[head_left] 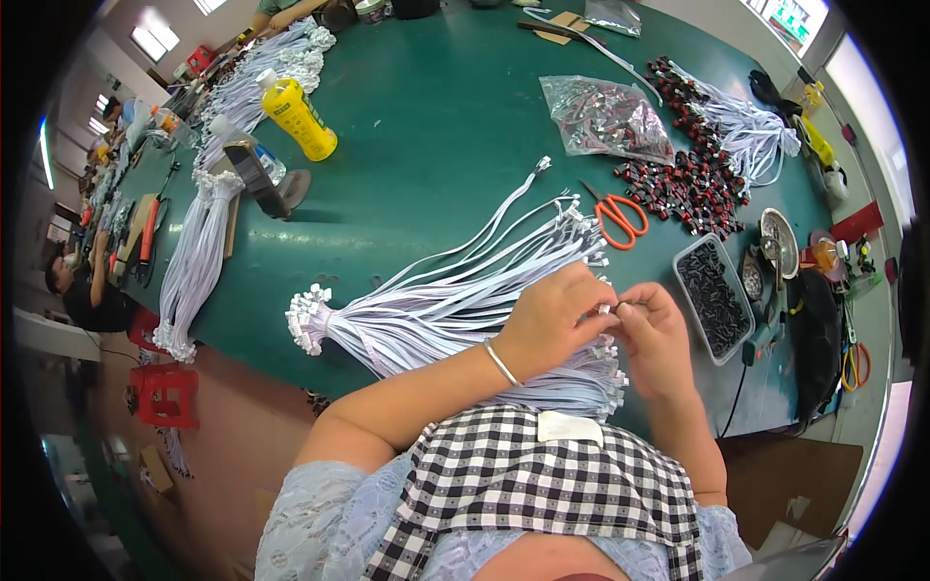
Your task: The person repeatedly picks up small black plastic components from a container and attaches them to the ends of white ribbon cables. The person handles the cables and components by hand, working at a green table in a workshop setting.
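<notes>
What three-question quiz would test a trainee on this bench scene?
1. True or false: the orange-handled scissors lie on the green table, apart from both hands.
2. What stands upright or lies on its side: the yellow bottle?
3. Which is nearest the right hand? A) the clear tray of small black parts B) the red stool C) the yellow bottle

Key:
1. True.
2. It lies tilted on its side.
3. A. Both the right hand and the left hand pinch at the ends of the bundle of white flat cables.
</notes>
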A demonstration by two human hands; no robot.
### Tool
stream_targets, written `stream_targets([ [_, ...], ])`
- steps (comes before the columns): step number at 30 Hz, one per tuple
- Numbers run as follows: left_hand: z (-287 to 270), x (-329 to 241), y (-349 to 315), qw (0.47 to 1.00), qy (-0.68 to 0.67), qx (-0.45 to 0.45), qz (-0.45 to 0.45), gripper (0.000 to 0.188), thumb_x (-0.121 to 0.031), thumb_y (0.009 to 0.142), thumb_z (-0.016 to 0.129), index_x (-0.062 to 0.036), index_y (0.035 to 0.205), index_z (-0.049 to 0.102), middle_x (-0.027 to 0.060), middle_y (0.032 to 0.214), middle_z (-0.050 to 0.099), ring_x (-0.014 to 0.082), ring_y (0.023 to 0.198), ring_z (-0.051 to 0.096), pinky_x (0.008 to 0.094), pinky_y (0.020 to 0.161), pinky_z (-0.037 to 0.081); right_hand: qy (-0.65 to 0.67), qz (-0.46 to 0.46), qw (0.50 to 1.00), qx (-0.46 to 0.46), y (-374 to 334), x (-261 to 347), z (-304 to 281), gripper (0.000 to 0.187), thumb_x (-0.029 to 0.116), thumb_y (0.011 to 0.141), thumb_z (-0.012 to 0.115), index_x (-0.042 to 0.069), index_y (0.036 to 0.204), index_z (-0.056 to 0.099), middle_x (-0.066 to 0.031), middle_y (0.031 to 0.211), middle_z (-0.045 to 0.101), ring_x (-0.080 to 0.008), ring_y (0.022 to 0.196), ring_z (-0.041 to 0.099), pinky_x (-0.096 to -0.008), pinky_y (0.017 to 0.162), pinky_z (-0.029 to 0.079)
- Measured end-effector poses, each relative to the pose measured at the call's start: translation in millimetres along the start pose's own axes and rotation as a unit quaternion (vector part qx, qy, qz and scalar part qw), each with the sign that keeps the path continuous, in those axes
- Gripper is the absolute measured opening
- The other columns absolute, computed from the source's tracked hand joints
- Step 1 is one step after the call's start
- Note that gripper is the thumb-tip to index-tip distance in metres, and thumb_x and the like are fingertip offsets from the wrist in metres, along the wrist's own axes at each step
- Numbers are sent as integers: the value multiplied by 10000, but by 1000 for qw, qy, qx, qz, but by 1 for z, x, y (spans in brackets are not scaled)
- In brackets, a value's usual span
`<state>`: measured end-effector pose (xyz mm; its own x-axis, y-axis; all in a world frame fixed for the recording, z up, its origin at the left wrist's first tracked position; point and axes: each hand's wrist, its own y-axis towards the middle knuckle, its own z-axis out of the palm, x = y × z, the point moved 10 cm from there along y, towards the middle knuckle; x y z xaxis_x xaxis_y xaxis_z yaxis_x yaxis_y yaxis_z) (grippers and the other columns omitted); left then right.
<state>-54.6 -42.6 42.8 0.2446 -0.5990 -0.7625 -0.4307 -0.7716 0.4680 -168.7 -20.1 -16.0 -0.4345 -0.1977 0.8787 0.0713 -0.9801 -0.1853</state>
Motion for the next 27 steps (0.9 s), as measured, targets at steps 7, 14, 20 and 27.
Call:
stream_targets([
  [7,5,-15,-7,990,67,-17,121,269,-52,632,724,-90,873,612,54,823,541,247,711,563,348,592,464,45,31,998,-23,-6,-14,-12,67,48,901,543,-5,939,558,-114,928,641,-175,826,629,-314,772,513],
  [14,2,-19,-10,983,85,-33,157,298,-48,617,724,-93,879,591,64,844,545,255,751,572,351,619,478,21,5,999,-27,-5,-8,-13,84,9,866,570,-18,938,603,-104,894,646,-157,785,613,-276,729,497],
  [20,13,-5,-10,996,1,12,85,204,-45,721,665,-55,910,590,90,860,533,261,760,557,337,628,469,-57,-41,995,-72,-10,-3,-27,119,-56,819,561,-15,920,609,-76,868,625,-127,770,597,-249,694,476],
  [27,15,27,-7,988,-122,57,-75,193,-59,830,607,-33,1020,632,53,846,544,154,738,536,271,638,445,-644,-163,746,-55,-40,58,-43,135,-51,745,579,13,858,615,-119,843,604,-251,757,605,-317,692,477],
])
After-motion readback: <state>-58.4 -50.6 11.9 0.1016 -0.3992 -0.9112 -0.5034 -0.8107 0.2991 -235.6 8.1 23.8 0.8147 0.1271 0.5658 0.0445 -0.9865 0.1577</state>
